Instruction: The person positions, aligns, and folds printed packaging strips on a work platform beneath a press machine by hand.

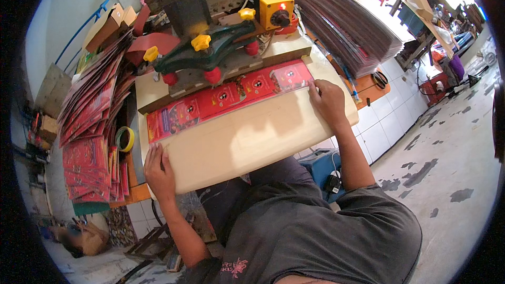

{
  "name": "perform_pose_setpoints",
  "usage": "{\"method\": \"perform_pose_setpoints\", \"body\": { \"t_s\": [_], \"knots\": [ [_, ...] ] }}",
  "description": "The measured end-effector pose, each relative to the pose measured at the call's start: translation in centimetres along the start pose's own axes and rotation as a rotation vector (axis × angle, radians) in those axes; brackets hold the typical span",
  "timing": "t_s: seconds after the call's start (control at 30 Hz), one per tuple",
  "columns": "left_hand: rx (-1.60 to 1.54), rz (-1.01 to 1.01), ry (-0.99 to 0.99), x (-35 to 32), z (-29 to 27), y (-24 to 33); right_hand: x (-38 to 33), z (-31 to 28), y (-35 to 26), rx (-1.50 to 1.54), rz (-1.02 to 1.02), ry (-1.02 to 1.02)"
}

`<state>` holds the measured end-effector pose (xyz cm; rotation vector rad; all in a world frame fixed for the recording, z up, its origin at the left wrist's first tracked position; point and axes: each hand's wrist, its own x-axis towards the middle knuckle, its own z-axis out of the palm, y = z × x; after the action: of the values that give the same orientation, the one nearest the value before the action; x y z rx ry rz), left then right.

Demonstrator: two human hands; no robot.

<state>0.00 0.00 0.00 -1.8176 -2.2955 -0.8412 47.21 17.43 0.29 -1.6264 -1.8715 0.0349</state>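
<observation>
While your left hand (158, 171) lies flat on the near left corner and your right hand (327, 102) pins the far right end, neither gripping, the red sheet (226, 100) sits half under the press (202, 52). Its long axis runs hand to hand. Feeding looks done; pressing seems left.

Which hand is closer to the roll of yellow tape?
The left hand. It rests on the board just right of the tape roll, while the right hand is far across at the red sheet's other end.
</observation>
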Motion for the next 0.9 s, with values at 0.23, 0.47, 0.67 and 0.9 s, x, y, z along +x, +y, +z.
{"method": "perform_pose_setpoints", "body": {
  "t_s": [0.23, 0.47, 0.67, 0.9],
  "knots": [
    [0.017, 0.008, 0.030, -0.1, -0.1, -0.4, -0.3, 0.2, -0.1, 0.045, -0.033, 0.057],
    [-0.101, -0.099, 0.035, 0.2, -0.4, 0.2, 0.0, -0.4, -0.4, 0.089, 0.065, 0.037],
    [-0.342, -0.255, 0.109, 2.8, -0.9, -0.9, 1.2, -0.9, 0.4, 0.082, 0.037, 0.137],
    [-0.273, -0.315, -0.103, 8.8, 0.0, -6.4, 4.9, 0.0, 1.3, 0.105, 0.102, -0.132]
  ]
}}
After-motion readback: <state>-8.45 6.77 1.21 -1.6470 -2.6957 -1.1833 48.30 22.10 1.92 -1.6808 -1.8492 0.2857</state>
